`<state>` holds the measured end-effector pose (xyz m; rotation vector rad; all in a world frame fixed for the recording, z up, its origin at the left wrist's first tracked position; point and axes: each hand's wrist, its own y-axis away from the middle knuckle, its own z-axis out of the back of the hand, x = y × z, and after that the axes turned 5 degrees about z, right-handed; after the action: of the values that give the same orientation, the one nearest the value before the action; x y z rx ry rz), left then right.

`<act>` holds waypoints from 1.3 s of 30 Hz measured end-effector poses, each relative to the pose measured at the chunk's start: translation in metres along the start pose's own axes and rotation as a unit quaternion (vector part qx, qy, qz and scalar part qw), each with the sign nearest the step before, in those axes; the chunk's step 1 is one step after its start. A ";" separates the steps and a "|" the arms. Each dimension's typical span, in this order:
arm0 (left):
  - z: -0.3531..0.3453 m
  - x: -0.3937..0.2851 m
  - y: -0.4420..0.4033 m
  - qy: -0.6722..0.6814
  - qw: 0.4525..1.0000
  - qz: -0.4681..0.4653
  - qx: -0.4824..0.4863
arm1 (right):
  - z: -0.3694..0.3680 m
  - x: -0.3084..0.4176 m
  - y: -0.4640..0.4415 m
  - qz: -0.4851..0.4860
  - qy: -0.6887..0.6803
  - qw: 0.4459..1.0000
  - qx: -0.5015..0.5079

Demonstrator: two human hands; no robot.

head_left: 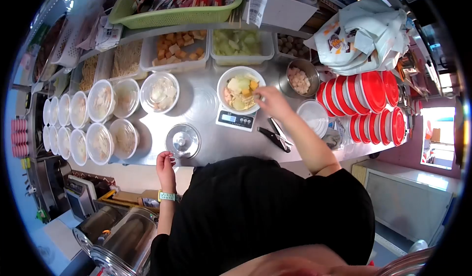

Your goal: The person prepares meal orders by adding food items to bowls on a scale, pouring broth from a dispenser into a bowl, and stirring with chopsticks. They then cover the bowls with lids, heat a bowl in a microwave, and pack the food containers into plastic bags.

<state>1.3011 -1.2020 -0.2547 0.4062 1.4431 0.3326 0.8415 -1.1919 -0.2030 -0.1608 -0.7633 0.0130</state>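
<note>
Head camera looks down at a small white scale (235, 120), and a round bowl (241, 112) sits on top of it. The bowl has noodles, pale green bits and yellow-orange cubes in it. It is round, so no side is longer than another.

The right hand (273, 101) is much nearer to the bowl. It comes in from the right of the scale, and its fingertips are at the bowl's right edge, so the middle of the bowl lies just to their left. These fingers are bent and close together. I cannot tell if they pinch a bit of food.

The left hand (166, 165) is well to the left of the scale, on the person's side. Its fingers curl loosely by a round shiny lid (183, 141). I cannot tell if they touch it. Black scissors (269, 139) lie just right of the scale, and a metal pot (283, 83) of pale chunks stands farther right.
</note>
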 end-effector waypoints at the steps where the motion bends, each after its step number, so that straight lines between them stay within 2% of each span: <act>1: 0.000 0.000 0.000 -0.003 1.000 -0.006 0.014 | -0.001 0.008 0.005 0.035 0.060 0.998 0.002; 2: -0.001 -0.003 -0.002 -0.001 1.000 -0.013 0.018 | 0.000 0.014 0.007 0.069 0.121 0.990 0.003; 3: -0.002 -0.006 -0.002 -0.003 1.000 -0.017 0.022 | 0.003 0.017 0.009 0.070 0.124 0.990 -0.002; 5: 0.000 -0.010 -0.004 -0.007 0.999 -0.023 0.023 | 0.010 0.020 0.009 0.043 0.140 0.985 -0.094; 6: 0.000 -0.010 -0.007 -0.005 0.999 -0.028 0.024 | 0.013 0.016 0.005 0.046 0.142 0.984 -0.098; 7: 0.003 -0.009 -0.008 -0.001 0.999 -0.023 0.024 | 0.013 0.010 0.002 -0.033 0.014 0.986 -0.165; 8: 0.005 -0.008 -0.009 0.002 1.000 -0.017 0.024 | 0.014 0.003 0.000 -0.110 -0.115 0.961 -0.226; 9: 0.004 -0.009 -0.009 0.008 1.000 -0.015 0.022 | 0.017 -0.007 -0.005 -0.152 -0.164 0.947 -0.231; 13: 0.006 -0.012 -0.008 0.012 0.999 -0.016 0.025 | 0.018 -0.018 -0.027 -0.136 -0.264 0.922 -0.248; 15: 0.007 -0.011 -0.007 0.022 0.999 -0.015 0.024 | 0.027 0.027 -0.051 0.009 -0.109 0.953 -0.282; 16: 0.008 -0.010 -0.007 0.022 0.999 -0.015 0.024 | 0.031 0.053 -0.062 0.009 -0.109 0.953 -0.282; 18: 0.010 -0.008 -0.010 -0.001 1.000 -0.005 0.031 | 0.037 0.102 -0.084 0.082 -0.089 0.943 -0.310; 21: 0.009 -0.011 -0.013 0.014 0.999 -0.020 0.029 | 0.039 0.123 -0.112 0.092 -0.112 0.935 -0.324; 25: 0.010 -0.016 -0.016 0.035 0.999 -0.022 0.024 | 0.034 0.118 -0.123 0.074 -0.168 0.910 -0.372; 27: 0.012 -0.016 -0.016 0.029 0.999 -0.009 0.020 | 0.038 0.123 -0.120 0.057 -0.330 0.879 -0.340; 31: 0.015 -0.015 -0.013 0.035 0.999 -0.010 0.027 | 0.038 0.120 -0.117 0.031 -0.333 0.879 -0.339; 33: 0.017 -0.014 -0.015 0.032 0.999 -0.008 0.033 | 0.039 0.118 -0.117 0.043 -0.291 0.898 -0.328; 39: 0.022 -0.014 -0.014 0.035 0.999 -0.020 0.033 | 0.039 0.120 -0.122 0.038 -0.301 0.883 -0.359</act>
<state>1.3214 -1.2221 -0.2471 0.4219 1.5324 0.2689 0.8954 -1.2983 -0.0747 -0.9290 -1.3633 -0.1549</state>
